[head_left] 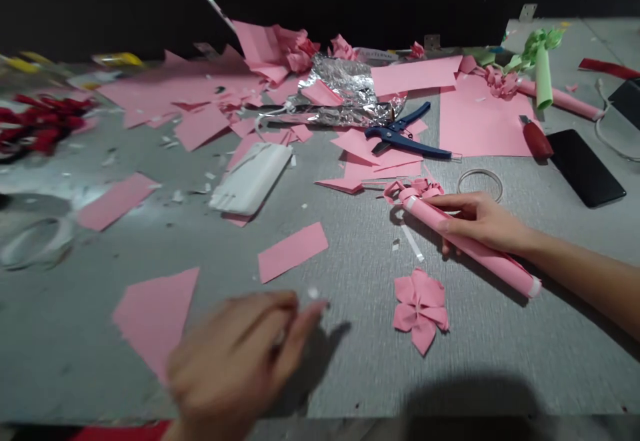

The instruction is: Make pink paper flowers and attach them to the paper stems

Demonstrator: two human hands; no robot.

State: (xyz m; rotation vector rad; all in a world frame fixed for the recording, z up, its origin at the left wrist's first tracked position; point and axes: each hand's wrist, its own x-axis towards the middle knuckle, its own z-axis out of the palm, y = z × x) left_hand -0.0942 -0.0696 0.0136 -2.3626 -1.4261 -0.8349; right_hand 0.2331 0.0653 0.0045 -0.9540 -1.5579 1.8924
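Observation:
My right hand [480, 224] is closed around a rolled pink paper tube [493, 264], with white bands at both ends. Crumpled pink paper pieces [430, 189] gather at the tube's far end. Below the tube, a folded pink paper flower [420, 309] lies flat on the table. My left hand [245, 347] is at the front, smeared by motion, its fingers bent and thumb stretched out. A small white speck shows by its fingertips; I cannot tell if they hold it. Pink paper pieces [293, 252] lie near that hand.
Blue-handled pliers [407, 135], crumpled foil [345, 84] and pink sheets [487, 121] crowd the back. A white power bank [251, 177] lies left of centre. A tape ring [480, 185], red cutter [537, 139], black phone [585, 167] and green paper tube [543, 79] are at right.

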